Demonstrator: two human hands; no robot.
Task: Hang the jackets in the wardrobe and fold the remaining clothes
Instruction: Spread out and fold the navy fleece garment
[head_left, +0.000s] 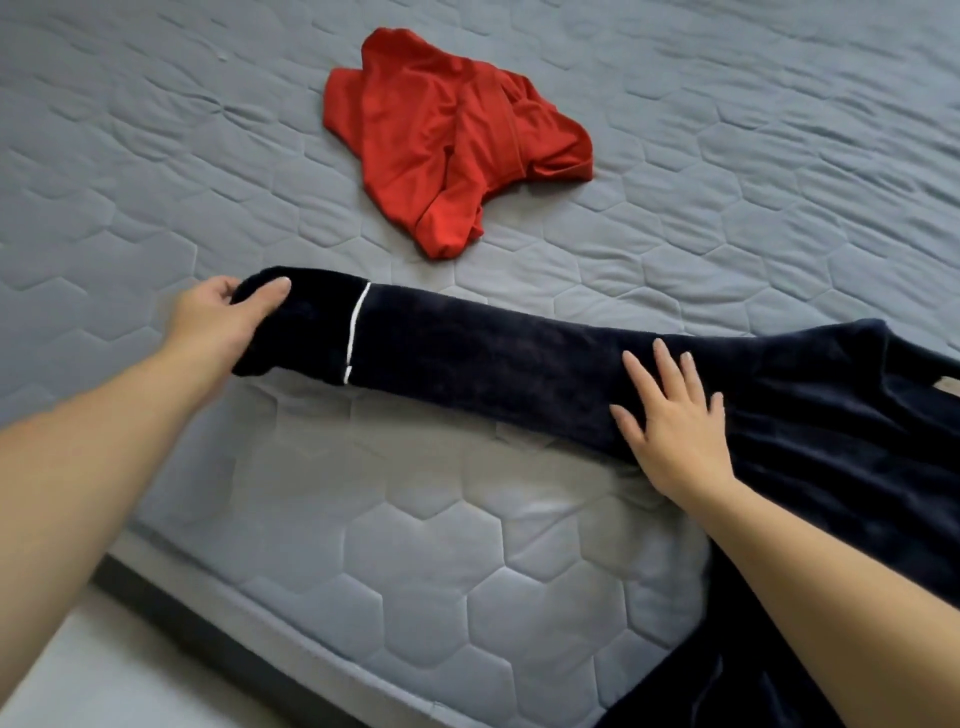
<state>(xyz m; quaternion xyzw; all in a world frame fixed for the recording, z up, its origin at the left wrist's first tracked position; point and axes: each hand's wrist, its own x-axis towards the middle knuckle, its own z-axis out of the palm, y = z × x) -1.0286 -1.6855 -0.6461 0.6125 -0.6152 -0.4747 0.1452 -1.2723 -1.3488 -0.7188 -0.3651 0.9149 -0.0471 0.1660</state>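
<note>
Left hand (223, 317) is gripping the navy garment (493, 358) by its cuff; right hand (675, 421), fingers straight, is pressing it flat. Folding is seemingly just beginning; red garment (447, 145) is lying crumpled.

The bed (156, 156) fills most of the view, with the floor (78, 675) before its near edge at the lower left. A sleeved garment (857, 441) lies on the bed's right side and hangs over the near edge. Its sleeve (467, 348) stretches leftward across the bed. The left grip (218, 317) pinches the sleeve's left end. The right grip (675, 431) lies flat on the sleeve's right part. Behind the sleeve, apart from it, a smaller garment (447, 150) lies on the bed.
</note>
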